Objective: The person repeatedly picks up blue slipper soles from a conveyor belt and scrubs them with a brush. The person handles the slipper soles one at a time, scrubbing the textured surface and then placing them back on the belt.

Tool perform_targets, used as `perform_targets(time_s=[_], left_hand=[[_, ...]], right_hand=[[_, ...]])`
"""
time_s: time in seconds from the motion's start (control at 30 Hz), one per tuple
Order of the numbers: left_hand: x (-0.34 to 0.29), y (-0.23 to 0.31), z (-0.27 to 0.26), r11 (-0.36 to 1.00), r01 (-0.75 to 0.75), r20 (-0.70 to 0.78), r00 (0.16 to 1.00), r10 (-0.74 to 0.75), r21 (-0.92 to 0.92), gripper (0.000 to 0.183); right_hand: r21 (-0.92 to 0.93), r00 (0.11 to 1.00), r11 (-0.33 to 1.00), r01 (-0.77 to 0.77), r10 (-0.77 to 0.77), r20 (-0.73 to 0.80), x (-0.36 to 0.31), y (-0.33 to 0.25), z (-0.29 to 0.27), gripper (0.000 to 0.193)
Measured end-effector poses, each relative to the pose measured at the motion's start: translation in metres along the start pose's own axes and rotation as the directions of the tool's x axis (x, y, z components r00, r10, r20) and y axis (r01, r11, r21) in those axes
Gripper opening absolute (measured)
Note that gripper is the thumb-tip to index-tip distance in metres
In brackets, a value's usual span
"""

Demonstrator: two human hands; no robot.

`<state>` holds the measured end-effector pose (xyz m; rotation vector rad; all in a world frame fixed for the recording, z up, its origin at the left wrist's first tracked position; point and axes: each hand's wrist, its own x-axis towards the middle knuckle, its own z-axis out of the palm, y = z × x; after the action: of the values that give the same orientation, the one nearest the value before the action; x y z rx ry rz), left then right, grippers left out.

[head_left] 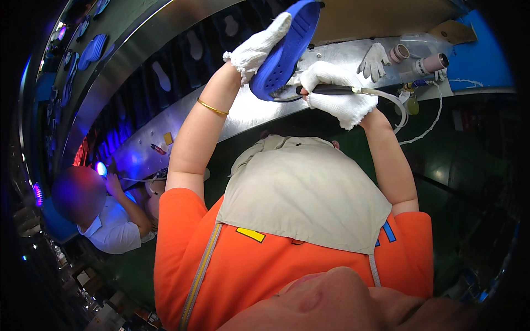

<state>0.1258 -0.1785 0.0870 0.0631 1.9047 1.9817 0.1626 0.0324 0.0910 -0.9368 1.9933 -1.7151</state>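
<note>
A blue clog (291, 47) with small holes in its upper is raised over the metal worktop, its holed end tilted down toward me. My left hand (259, 48), in a white knit glove, grips it along its left side. In my gloved right hand (338, 91) is a dark, pen-like hand tool (333, 89), with a pale hose (400, 107) running off its right end. The tool's left end lies close to the clog's lower end; whether they touch I cannot tell.
A spare grey-white glove (374, 62) lies on the metal worktop (248, 113), beside two pinkish cylinders (422, 63). Beyond the worktop, pale sole shapes (162, 76) line a dark rack. Blue shoes (93, 51) rest on the far-left belt. A person (113, 229) holding a bright lamp sits at left.
</note>
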Motion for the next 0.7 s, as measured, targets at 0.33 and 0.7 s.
perform_targets(time_s=[0.33, 0.7], left_hand=[[-0.004, 0.003, -0.003, 0.996, 0.072, -0.057, 0.996, -0.069, 0.057, 0.083], [-0.017, 0.008, -0.009, 1.0, -0.018, -0.054, 0.998, 0.016, -0.025, 0.08]], right_hand=[[-0.11, 0.999, 0.994, 0.026, -0.028, -0.019, 0.006, -0.004, -0.006, 0.013], [-0.273, 0.993, 0.955, 0.117, -0.11, 0.042, 0.004, -0.004, -0.023, 0.009]])
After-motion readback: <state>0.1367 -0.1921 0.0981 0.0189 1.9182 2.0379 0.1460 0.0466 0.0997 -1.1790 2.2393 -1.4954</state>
